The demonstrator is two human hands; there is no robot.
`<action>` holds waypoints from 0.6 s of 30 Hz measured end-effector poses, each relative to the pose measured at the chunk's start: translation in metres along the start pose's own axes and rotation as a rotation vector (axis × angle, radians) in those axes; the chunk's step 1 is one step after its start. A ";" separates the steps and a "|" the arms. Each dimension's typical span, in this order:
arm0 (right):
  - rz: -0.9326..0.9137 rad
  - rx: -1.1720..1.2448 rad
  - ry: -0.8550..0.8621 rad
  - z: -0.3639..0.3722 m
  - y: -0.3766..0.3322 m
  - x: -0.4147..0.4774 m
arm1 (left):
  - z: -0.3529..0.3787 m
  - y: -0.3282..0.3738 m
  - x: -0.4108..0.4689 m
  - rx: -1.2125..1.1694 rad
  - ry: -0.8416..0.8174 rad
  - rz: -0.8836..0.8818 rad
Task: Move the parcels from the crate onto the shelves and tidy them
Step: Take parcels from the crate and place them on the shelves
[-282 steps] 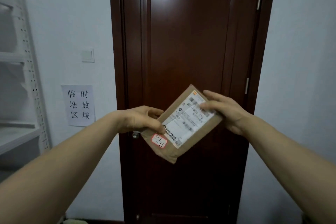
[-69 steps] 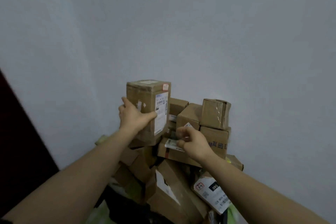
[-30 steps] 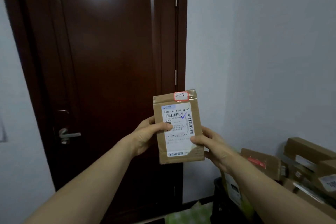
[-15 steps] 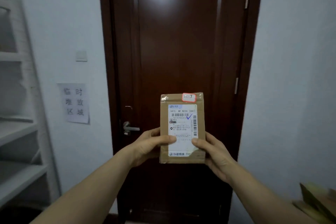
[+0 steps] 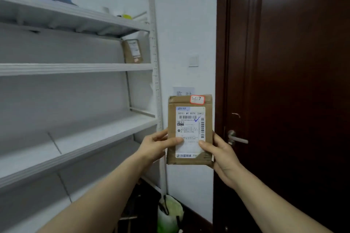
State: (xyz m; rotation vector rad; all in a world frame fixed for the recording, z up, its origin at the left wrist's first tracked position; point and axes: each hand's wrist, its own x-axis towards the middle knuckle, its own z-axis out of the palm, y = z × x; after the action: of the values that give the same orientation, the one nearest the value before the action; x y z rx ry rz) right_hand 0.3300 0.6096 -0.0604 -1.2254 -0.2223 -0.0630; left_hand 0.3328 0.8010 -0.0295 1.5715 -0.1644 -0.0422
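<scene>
Filling the left of the view, white metal shelves (image 5: 75, 69) stand against a pale wall (image 5: 181, 15). A dark wooden door (image 5: 293, 81) with a silver handle (image 5: 237, 138) closes off the right side. Between rack and door the wall carries a light switch (image 5: 193, 61) and a paper notice (image 5: 182, 90), partly hidden by the held parcel. One brown box (image 5: 132, 51) stands upright at the right end of the second board from the top. Blurred yellow and blue items lie on the top board. A green-and-white bag (image 5: 170, 212) sits on the floor by the rack's foot.

The flat brown parcel (image 5: 190, 130) is upright in the air just right of the rack's post (image 5: 154, 43), its label facing the camera. Both hands grip it. The left hand (image 5: 156, 146) has its thumb across the label's lower left, and the right hand (image 5: 220, 154) has its thumb at the lower right, fingers behind.
</scene>
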 end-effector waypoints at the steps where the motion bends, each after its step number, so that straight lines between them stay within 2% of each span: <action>1: -0.007 -0.010 -0.023 0.014 0.004 0.010 | -0.015 0.003 0.002 -0.002 0.035 0.009; 5: -0.046 -0.054 -0.122 0.089 0.024 0.061 | -0.093 0.017 0.014 0.012 0.136 0.061; 11: -0.152 -0.043 -0.142 0.219 0.049 0.150 | -0.219 0.050 0.044 0.188 0.200 0.132; 18: -0.282 -0.042 -0.216 0.335 0.051 0.243 | -0.322 0.102 0.091 0.351 0.438 0.343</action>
State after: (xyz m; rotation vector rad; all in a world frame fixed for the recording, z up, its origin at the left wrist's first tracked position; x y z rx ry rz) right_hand 0.5306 0.9590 0.0488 -1.2361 -0.5842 -0.1814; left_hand 0.4567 1.1083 0.0821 1.8397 -0.0963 0.6248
